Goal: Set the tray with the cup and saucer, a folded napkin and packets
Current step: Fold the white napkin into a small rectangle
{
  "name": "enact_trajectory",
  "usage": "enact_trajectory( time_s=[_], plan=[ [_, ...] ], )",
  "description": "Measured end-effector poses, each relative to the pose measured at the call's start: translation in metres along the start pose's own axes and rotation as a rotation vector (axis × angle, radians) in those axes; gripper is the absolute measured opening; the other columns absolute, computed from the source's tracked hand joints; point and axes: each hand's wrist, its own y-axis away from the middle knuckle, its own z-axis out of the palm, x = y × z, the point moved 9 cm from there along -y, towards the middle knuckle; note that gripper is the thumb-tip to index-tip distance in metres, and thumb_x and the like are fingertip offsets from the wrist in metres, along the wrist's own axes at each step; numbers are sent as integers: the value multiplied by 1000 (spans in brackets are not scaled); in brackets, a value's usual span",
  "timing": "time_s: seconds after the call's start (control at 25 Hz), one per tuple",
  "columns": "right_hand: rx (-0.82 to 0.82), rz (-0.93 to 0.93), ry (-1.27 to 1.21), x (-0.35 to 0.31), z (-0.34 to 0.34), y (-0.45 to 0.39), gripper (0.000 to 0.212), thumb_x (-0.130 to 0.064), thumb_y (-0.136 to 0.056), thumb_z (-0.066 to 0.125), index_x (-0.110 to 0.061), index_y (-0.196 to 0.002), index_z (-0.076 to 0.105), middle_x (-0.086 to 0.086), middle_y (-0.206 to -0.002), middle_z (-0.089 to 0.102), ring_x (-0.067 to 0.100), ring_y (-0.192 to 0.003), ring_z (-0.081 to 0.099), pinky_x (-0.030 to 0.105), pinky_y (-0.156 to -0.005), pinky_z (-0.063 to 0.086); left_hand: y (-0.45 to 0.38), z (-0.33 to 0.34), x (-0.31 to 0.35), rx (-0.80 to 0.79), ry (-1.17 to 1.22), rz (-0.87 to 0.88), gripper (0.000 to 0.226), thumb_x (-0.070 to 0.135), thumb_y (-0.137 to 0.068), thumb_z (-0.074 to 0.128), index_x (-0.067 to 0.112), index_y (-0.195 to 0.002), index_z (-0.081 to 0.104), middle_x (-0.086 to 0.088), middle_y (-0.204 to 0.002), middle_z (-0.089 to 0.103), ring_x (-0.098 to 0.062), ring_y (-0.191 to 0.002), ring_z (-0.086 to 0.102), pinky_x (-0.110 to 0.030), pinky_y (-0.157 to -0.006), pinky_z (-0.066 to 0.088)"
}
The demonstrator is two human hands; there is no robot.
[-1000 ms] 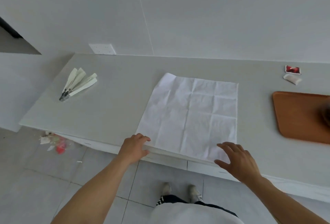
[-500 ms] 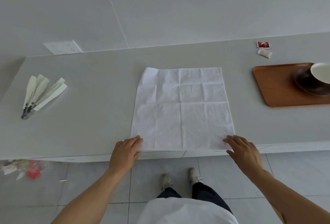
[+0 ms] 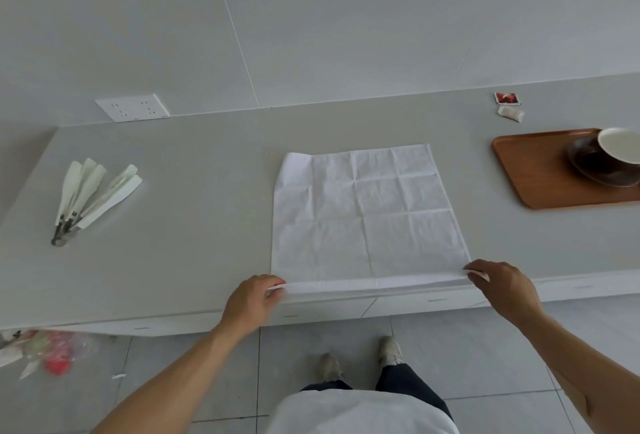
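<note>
From the head camera, the white creased paper napkin (image 3: 367,215) lies spread flat in the middle of the grey worktop (image 3: 194,226). Its near edge is lifted a little: the left hand (image 3: 251,302) pinches the near left corner between narrow fingers (image 3: 275,291), and the right hand (image 3: 502,286) pinches the near right corner. No writing can be read anywhere.

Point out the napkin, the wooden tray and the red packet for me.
napkin (image 3: 363,212): head view, middle of the spread sheet.
wooden tray (image 3: 533,170): head view, bare left part of its floor.
red packet (image 3: 507,98): head view, its centre, on the counter behind the tray.
</note>
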Motion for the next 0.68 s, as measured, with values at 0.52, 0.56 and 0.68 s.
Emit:
enact_trajectory(
  time_s=[0.52,0.56,0.68],
  plan=[
    [7,210,-882,-19,-36,-117,3,-25,-87,71,-24,-87,74,9,-91,72,28,-86,65,49,-86,55,-110,-67,-1,219,745,-300,10,30,-93,62,23,-95,69,-3,-97,73,-22,-89,68,-42,-79,55],
    [19,195,-900,-25,-37,-132,5,-27,-88,69,-27,-88,74,7,-90,71,26,-84,64,48,-81,55,-122,-71,0,256,739,-304,9,30,-94,61,24,-94,68,0,-96,72,-18,-86,67,-37,-74,54],
    [72,178,-879,-41,-40,-171,9,-38,-90,64,-38,-85,70,0,-83,68,18,-75,61,35,-68,51,-157,-80,-1,332,685,-349,13,32,-96,56,25,-88,64,3,-88,68,-12,-74,61,-27,-63,49]
  ],
)
